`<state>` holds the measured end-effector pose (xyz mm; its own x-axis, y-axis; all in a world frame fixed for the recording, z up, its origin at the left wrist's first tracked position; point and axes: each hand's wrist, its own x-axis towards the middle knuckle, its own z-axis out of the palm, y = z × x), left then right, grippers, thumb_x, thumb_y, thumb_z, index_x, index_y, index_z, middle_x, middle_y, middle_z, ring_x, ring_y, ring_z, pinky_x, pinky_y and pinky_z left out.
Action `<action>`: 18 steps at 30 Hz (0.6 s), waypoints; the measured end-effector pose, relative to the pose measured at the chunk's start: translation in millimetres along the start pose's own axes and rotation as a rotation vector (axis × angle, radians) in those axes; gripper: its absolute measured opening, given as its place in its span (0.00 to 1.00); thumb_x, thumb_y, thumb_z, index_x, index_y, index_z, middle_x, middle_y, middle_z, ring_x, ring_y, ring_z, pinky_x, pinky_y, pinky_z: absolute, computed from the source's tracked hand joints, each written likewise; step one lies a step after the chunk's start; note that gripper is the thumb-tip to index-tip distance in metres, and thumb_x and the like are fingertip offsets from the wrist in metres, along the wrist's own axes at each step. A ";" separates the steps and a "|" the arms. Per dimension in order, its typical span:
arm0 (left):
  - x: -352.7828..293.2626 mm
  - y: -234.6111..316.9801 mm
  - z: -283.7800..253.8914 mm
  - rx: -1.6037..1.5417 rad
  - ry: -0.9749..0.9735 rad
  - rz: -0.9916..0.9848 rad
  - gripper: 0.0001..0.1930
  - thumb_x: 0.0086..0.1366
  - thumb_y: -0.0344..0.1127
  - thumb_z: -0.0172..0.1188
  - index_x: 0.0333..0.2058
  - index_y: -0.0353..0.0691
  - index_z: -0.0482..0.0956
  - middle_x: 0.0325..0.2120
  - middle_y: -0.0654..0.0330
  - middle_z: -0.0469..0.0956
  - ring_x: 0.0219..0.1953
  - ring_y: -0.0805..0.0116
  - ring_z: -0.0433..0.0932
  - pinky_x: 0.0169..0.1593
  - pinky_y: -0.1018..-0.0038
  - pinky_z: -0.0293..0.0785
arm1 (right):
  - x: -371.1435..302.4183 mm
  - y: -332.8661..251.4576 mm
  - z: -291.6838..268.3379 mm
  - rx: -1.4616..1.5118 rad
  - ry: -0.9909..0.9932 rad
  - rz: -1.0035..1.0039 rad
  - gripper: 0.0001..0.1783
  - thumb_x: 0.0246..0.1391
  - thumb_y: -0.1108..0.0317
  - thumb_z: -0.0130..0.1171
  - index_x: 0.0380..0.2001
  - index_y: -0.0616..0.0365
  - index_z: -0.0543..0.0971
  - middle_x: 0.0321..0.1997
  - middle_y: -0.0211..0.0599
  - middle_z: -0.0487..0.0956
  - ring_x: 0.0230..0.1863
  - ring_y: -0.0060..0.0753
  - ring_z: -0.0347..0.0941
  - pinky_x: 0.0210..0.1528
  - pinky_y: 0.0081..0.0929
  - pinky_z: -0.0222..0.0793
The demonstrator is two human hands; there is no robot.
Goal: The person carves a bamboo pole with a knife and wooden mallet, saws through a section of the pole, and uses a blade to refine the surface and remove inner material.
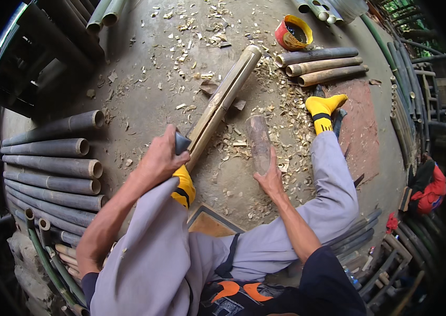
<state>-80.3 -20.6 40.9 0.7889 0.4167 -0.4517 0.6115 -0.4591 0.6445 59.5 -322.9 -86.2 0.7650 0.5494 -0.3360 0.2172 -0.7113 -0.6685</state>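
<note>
My left hand (158, 156) is closed around a dark grey, blunt-ended tool (182, 142), held against the near part of a bamboo pole (222, 90). Its kind is not clear, and my fist hides much of it. The pole lies slanting away from me on the floor, with a long dark slot along its upper side. In my right hand (270, 179) is a thick wooden mallet (258, 136), gripped at its narrow near end, apart from the pole and to its right. My left foot in a yellow sock (185, 188) is by the pole's near end.
Wood shavings (244, 142) litter the floor. Dark bamboo poles (49, 162) lie side by side at left; three shorter pieces (331, 66) lie at far right near a red and yellow bucket (292, 34). A framed board (212, 224) lies between my legs. Another person (431, 184) is at right.
</note>
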 end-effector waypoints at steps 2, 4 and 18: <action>2.9 -22.0 30.6 0.034 0.005 -0.016 0.21 0.51 0.38 0.60 0.39 0.34 0.64 0.26 0.41 0.75 0.32 0.43 0.76 0.38 0.59 0.71 | 1.2 -2.4 2.8 0.007 -0.001 -0.010 0.58 0.38 0.73 0.63 0.67 0.42 0.37 0.44 0.68 0.74 0.42 0.67 0.73 0.46 0.48 0.72; 6.2 -28.5 50.2 0.067 -0.014 -0.036 0.21 0.51 0.38 0.60 0.38 0.32 0.63 0.26 0.39 0.74 0.32 0.42 0.75 0.38 0.58 0.70 | 1.6 -0.6 0.7 -0.008 -0.008 -0.005 0.59 0.38 0.73 0.63 0.67 0.41 0.36 0.42 0.68 0.74 0.41 0.67 0.74 0.45 0.48 0.73; 8.4 -28.4 78.6 -0.028 -0.069 -0.138 0.21 0.52 0.40 0.59 0.38 0.33 0.62 0.28 0.41 0.71 0.33 0.44 0.73 0.38 0.56 0.67 | 4.0 -0.8 1.9 -0.048 -0.011 0.041 0.59 0.38 0.72 0.63 0.67 0.39 0.35 0.41 0.66 0.75 0.41 0.66 0.73 0.45 0.48 0.72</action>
<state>-86.2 -65.7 -29.7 0.7003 0.4188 -0.5781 0.7133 -0.3786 0.5898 61.3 -319.3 -88.2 0.7674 0.5240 -0.3696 0.2151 -0.7534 -0.6214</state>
